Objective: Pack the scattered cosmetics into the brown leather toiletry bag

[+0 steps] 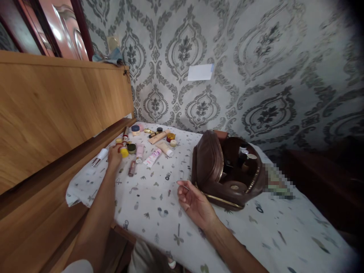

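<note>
My left hand (114, 156) reaches into the cosmetics at the far left, against a small yellow jar (124, 152); its fingertips are hidden, so a grip cannot be made out. Beside it lie a dark green round jar (131, 148), a pink tube (139, 153) and a white bottle (101, 154). My right hand (196, 204) is palm up with loosely curled, parted fingers and holds nothing. It is just left of a brown leather cosmetic bag (207, 163), which is unzipped with its lid raised. Several small containers (243, 153) show inside the bag.
More cosmetics lie farther back: a navy-lidded jar (135, 131), a peach tube (159, 137), a beige tube (165, 148), a white-and-pink tube (152, 158). A patterned white cloth (153, 216) covers the surface. A wooden panel (62, 102) borders the left; a papered wall (184, 34) stands behind.
</note>
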### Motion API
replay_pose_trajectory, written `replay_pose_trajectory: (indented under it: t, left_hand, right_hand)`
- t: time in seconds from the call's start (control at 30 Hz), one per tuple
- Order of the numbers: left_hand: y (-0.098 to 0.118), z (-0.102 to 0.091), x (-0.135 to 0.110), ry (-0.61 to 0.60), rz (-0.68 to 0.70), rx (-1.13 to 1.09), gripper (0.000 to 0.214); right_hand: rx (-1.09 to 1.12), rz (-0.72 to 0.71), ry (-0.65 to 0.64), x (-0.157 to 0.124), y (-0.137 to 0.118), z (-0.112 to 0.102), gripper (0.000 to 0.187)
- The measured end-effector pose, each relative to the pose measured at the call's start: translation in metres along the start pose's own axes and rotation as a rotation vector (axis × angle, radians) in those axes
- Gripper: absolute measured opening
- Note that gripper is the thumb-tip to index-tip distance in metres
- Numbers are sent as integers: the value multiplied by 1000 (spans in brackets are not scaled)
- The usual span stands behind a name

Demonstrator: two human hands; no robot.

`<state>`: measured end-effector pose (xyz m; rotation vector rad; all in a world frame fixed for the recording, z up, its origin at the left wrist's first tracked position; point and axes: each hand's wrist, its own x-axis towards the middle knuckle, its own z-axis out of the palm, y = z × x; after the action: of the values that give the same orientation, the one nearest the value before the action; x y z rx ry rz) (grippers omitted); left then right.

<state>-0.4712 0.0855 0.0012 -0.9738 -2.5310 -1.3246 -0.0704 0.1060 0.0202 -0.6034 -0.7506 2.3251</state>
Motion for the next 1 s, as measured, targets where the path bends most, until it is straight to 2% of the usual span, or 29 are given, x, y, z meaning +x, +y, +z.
replay_pose_trajectory:
  t: [0.17,0.37,0.57,0.77,1.0]
  left_hand:
    - [1,5,-2,-33,-13,-53,26]
    - [6,11,-6,1,13,-19,26]
    - [22,4,-8,17,147,125,30]
    - [56,8,11,-118,255,312,31]
    - [84,31,40,-371,182,553,34]
  right_hand:
    - [-17,4,-4,0,0,1,38]
    - [-15,15,7,0,-1,1,41]
    - [-15,11,-4,0,-1,0,40]
    - [15,22,5,-1,-1,2,40]
    - [61,29,-29,1,1,0,39]
